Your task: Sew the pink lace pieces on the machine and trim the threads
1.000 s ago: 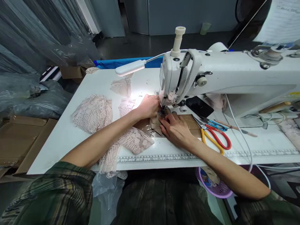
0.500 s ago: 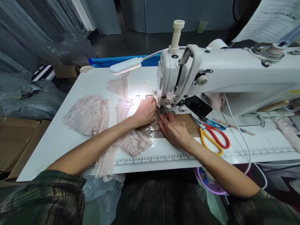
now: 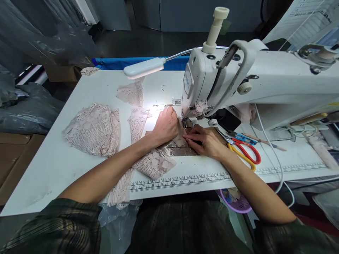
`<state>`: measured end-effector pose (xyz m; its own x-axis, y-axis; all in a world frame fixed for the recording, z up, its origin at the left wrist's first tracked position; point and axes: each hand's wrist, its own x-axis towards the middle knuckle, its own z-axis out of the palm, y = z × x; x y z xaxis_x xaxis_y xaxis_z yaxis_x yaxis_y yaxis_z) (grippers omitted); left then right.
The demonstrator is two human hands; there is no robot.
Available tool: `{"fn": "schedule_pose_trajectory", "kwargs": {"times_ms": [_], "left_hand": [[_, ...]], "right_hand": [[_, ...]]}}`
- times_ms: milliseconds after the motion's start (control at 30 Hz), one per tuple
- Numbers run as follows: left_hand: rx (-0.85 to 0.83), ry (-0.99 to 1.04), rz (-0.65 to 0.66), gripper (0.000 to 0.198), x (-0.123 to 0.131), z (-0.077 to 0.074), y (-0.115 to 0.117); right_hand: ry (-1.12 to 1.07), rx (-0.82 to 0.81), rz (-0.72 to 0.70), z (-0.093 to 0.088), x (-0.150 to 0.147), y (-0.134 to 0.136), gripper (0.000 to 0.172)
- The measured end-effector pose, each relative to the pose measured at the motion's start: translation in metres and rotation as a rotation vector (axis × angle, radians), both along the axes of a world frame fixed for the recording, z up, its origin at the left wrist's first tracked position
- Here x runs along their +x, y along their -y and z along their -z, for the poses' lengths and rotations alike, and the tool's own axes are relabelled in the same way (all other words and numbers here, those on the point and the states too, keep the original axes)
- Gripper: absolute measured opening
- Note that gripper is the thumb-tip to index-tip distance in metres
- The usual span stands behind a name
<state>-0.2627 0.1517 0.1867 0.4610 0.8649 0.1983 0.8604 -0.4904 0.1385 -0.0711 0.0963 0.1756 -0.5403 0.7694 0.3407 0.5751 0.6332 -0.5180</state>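
A small beige piece of fabric (image 3: 179, 138) lies by the presser foot (image 3: 187, 123) of a white sewing machine (image 3: 197, 77). My left hand (image 3: 166, 126) is closed on its left side, with the fingertips curled out of sight. From the right, my right hand (image 3: 205, 141) pinches the fabric's edge between thumb and fingers, just in front of the foot. Under both hands is a brown, tape-covered sheet (image 3: 176, 151). Pale pink lace pieces (image 3: 155, 164) lie beside my left forearm, partly beneath it.
A heap of lace (image 3: 94, 130) sits on the left of the white table (image 3: 53, 155). To the right are red- and yellow-handled scissors (image 3: 251, 151), blue-handled snips (image 3: 245, 138) and a black phone-like slab (image 3: 228, 119). A lamp (image 3: 144, 68) shines over the work; a purple basket (image 3: 239, 207) stands below.
My right hand has shifted slightly right, from lying over the fabric to pinching its edge. More of the beige piece shows between my hands. The camera view has shifted a little.
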Motion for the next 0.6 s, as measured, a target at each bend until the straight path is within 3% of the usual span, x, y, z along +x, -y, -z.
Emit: {"fn": "schedule_pose_trajectory", "kwargs": {"times_ms": [467,600], "left_hand": [[-0.018,0.007,-0.008,0.016,0.001,0.003,-0.011],[0.057,-0.018,-0.052,0.02,0.0,0.002,-0.012]], "right_hand": [[0.141,0.055,0.129,0.006,-0.006,0.004,0.031],[0.168,0.048,0.215,0.007,-0.013,0.003,0.031]]}}
